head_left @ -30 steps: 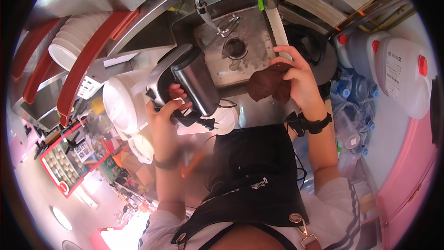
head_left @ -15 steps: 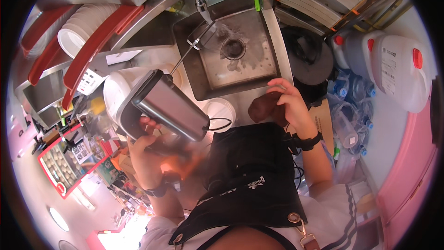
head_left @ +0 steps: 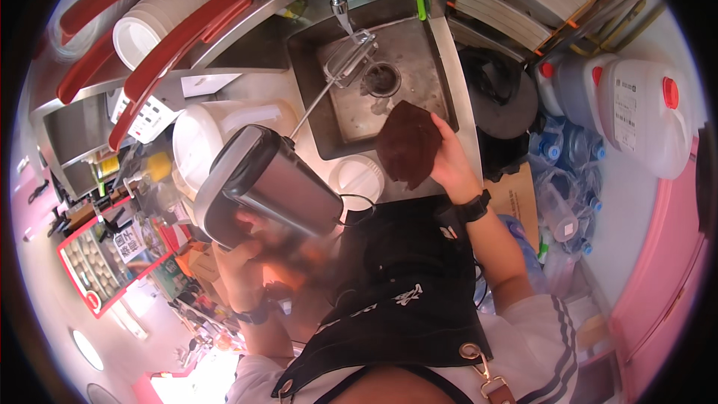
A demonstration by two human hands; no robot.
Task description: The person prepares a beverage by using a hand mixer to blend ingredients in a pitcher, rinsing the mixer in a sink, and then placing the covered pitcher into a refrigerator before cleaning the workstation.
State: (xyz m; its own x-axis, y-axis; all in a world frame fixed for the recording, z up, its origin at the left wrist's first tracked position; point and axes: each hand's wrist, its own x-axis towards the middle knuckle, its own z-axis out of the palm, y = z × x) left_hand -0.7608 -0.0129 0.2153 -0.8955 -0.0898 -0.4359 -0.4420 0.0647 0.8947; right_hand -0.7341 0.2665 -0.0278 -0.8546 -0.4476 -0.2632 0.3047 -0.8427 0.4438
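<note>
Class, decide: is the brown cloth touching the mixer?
Apart: the head view shows a plain gap between the cloth and the mixer, with a white tub visible through it.

The left hand [head_left: 241, 254] curls in a grip, while the right hand [head_left: 454, 167], held farther forward, grips too, partly hidden.

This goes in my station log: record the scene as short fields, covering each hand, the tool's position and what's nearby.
Left hand: gripping a silver-and-black electric hand mixer
Right hand: holding a dark brown cloth
Mixer position: tilted, its metal wire beaters out over the square stainless-steel sink
Between sink and person: round white plastic tub
Far right: translucent plastic jugs with red caps
</note>
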